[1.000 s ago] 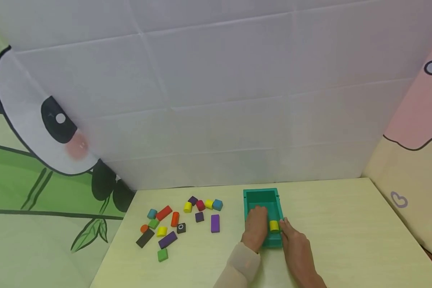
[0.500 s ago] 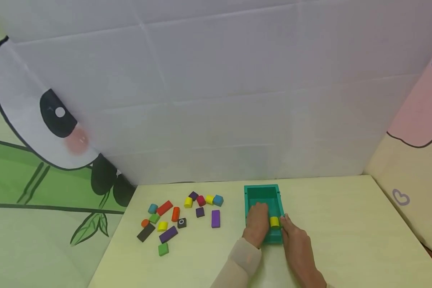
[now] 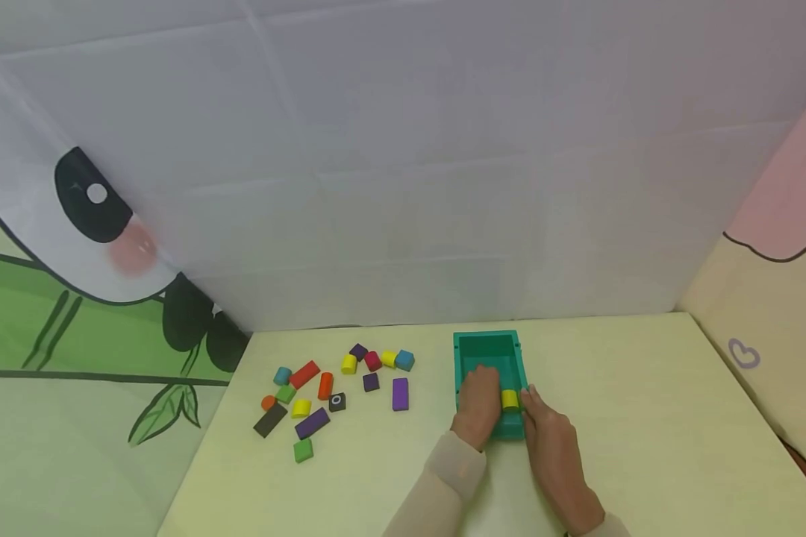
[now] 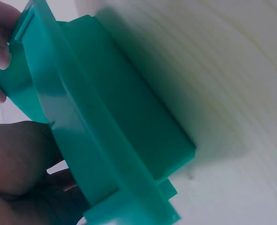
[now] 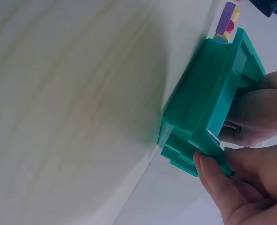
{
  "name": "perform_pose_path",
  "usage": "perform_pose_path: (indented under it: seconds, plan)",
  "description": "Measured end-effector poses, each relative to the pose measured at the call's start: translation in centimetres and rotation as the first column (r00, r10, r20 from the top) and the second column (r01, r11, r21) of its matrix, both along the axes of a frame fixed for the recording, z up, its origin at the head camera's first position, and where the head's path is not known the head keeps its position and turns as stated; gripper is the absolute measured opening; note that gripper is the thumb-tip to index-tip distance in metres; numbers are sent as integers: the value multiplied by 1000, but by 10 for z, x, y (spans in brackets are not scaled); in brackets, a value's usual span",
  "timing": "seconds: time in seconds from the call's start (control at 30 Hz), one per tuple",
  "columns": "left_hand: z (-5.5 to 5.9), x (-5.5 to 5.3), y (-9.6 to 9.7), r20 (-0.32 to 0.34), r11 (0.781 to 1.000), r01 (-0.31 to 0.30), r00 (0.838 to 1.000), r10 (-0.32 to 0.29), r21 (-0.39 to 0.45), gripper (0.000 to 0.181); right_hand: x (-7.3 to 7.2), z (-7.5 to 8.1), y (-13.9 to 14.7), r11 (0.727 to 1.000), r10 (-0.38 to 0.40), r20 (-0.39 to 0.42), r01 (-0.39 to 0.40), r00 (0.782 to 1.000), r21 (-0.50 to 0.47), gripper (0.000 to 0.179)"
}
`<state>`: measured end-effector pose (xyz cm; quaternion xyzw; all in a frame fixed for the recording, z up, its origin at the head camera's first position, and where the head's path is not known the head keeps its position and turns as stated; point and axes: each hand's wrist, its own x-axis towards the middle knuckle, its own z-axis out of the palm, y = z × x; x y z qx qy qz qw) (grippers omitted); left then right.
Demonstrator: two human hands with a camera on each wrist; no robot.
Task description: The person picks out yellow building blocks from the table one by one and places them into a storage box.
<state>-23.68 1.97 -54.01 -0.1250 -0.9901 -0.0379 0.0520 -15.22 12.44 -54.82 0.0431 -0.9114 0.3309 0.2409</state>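
A green rectangular box (image 3: 489, 339) lies on the table, its inside facing up in the head view. My left hand (image 3: 478, 406) reaches down into it with fingers bent; the box wall hides the fingertips in the left wrist view, so what they touch cannot be seen. Beside that hand, a yellow cylinder block (image 3: 510, 400) is in the box near its right wall. My right hand (image 3: 556, 447) is at the box's right side. In the right wrist view, the thumb and fingers (image 5: 216, 180) of this hand pinch the box's rim.
Loose coloured blocks lie to the left, among them a purple block (image 3: 400, 394), a red block (image 3: 304, 374), a dark block (image 3: 270, 420) and a green block (image 3: 303, 450). A white sheet (image 3: 389, 224) hangs behind the table (image 3: 645, 418), with printed sheets at both sides.
The whole head view has shifted slightly, so the table and box sit higher in it. Both hands keep their places at the box, and the blocks have not moved on the table.
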Motion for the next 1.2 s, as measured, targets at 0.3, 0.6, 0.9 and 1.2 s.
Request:
perform_pose_path:
  seconds: [0.3,0.6,0.9,1.2]
  plan:
    - [5,5,-5,6,998,28,1000,-28,-53,7,1,3,-2,1000,19,-5,-19,1000,-11,39]
    - [21,14,-15,-48,994,107,993,-106,13,11,3,5,0,999,25,-9,-25,1000,-28,41]
    - [39,14,-39,-182,968,181,972,-148,176,21,2,7,3,999,37,-5,-37,999,-33,42]
    - [41,5,-86,-151,928,35,988,23,370,28,3,10,2,999,34,102,-32,994,-24,46]
